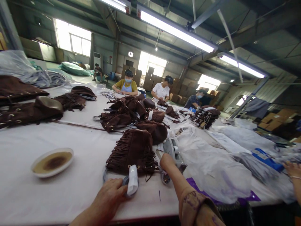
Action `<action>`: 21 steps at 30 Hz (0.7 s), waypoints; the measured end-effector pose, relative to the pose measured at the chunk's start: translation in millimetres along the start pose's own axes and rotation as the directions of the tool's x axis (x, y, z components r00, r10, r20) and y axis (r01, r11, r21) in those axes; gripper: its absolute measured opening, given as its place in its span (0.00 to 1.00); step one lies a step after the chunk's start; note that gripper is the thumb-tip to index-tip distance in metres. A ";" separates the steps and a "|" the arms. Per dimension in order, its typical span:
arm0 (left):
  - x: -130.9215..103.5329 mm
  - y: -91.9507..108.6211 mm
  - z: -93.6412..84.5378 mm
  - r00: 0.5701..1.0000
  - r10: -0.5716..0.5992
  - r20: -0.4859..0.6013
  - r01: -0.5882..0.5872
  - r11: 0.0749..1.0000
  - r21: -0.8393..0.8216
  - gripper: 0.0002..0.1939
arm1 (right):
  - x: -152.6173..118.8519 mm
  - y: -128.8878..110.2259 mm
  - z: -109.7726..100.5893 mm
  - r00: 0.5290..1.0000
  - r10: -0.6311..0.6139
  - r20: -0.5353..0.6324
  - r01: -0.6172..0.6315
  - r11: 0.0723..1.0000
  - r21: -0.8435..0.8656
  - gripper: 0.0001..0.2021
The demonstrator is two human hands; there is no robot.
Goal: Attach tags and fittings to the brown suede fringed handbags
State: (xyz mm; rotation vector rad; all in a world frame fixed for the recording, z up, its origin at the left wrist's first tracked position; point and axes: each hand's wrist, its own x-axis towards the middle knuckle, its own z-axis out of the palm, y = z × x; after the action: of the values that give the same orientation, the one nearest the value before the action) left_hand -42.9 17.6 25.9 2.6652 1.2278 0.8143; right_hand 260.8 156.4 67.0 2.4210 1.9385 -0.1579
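A dark brown fringed bag [133, 150] lies on the white-covered table in front of me, its eyelets toward me. At its near end is a grey wrapped strap with a white paper wrap [133, 180] around it. My left hand [111, 196] is closed on the strap beside the white wrap. To the right of the bag, my right hand [167, 162] is curled into a fist next to a grey tray [175, 150]. What its fingers hold, if anything, is hidden. A roll of clear tape [165, 178] appears to lie just below that hand.
A white dish of brown liquid [51, 162] stands at left. Brown bags [127, 108] are heaped beyond my bag. Clear plastic sheeting [211, 163] and a blue tape dispenser [266, 159] lie at right. Another person's hand [293, 171] rests at the right edge. Several co-workers sit across the table.
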 end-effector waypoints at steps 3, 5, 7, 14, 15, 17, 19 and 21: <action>-1.2 -0.2 0.4 1.000 -0.013 0.025 0.014 1.000 -0.007 0.05 | -5.4 2.3 -1.1 1.000 -0.005 0.013 0.005 1.000 0.000 0.12; -1.3 0.4 -0.3 0.999 -0.019 0.039 0.019 1.000 -0.013 0.06 | -7.5 3.4 -0.8 0.999 -0.034 0.012 0.034 0.999 -0.007 0.13; -1.0 1.2 -1.3 0.999 -0.022 0.047 0.023 1.000 -0.019 0.07 | -7.6 4.6 0.8 0.998 -0.070 0.010 0.070 0.997 -0.014 0.14; 0.0 2.8 -3.0 0.999 -0.017 0.035 0.018 1.000 -0.020 0.06 | 1.6 10.1 7.5 0.985 -0.168 0.033 0.170 0.985 -0.040 0.16; -0.1 3.0 -3.2 0.999 -0.019 0.032 0.020 1.000 -0.021 0.06 | 2.9 10.9 7.4 0.984 -0.174 0.038 0.175 0.984 -0.042 0.15; 0.0 3.4 -3.9 0.999 -0.020 0.026 0.021 0.999 -0.025 0.05 | 4.9 12.3 6.1 0.983 -0.180 0.048 0.182 0.982 -0.041 0.14; 0.4 3.9 -4.5 1.000 -0.015 0.014 0.015 1.000 -0.027 0.04 | 5.9 13.4 4.5 0.982 -0.180 0.059 0.183 0.982 -0.040 0.14; 1.1 4.2 -5.0 1.000 -0.001 -0.007 0.001 1.000 -0.025 0.04 | 5.9 13.9 3.6 0.982 -0.178 0.063 0.181 0.983 -0.041 0.13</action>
State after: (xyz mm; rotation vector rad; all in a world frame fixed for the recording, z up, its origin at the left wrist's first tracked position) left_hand -42.0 14.9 31.9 2.6443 1.2127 0.8332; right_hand 275.4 158.8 62.3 2.1851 2.1081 -0.1847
